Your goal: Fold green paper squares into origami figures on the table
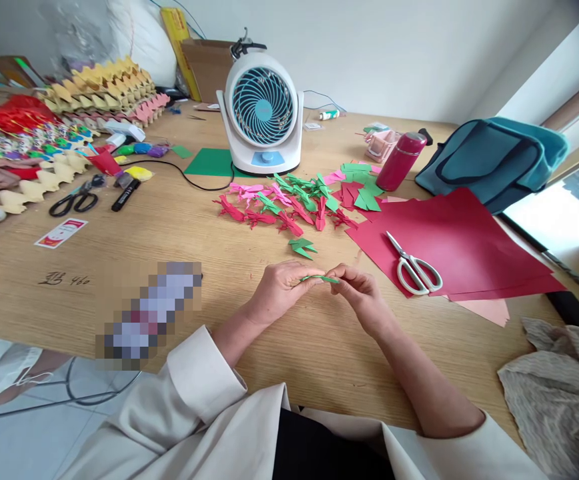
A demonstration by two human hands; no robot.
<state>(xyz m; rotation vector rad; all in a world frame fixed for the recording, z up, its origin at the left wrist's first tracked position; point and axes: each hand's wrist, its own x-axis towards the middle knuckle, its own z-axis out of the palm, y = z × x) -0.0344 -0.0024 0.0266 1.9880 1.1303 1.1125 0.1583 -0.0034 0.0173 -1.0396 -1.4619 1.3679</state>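
Note:
Between my two hands is a small piece of green paper point(327, 279), held low over the wooden table. My left hand point(285, 283) pinches one end of it, and my right hand point(358, 290) pinches the other; the fingers hide most of its shape. Just beyond them lies a folded green paper piece point(303, 248) with pointed ends. Farther back spreads a heap of folded paper figures point(294, 200) in red, green and pink. White-handled scissors point(419, 272) rest on red paper sheets point(449, 233) to the right of my right hand.
A white fan point(264, 107) stands behind the folded figures. To the right are a red bottle point(402, 160) and a teal bag point(489, 157). Black scissors point(76, 200), a black marker point(125, 195) and egg trays point(109, 90) lie on the left. A blurred-out object point(154, 310) sits near my left forearm.

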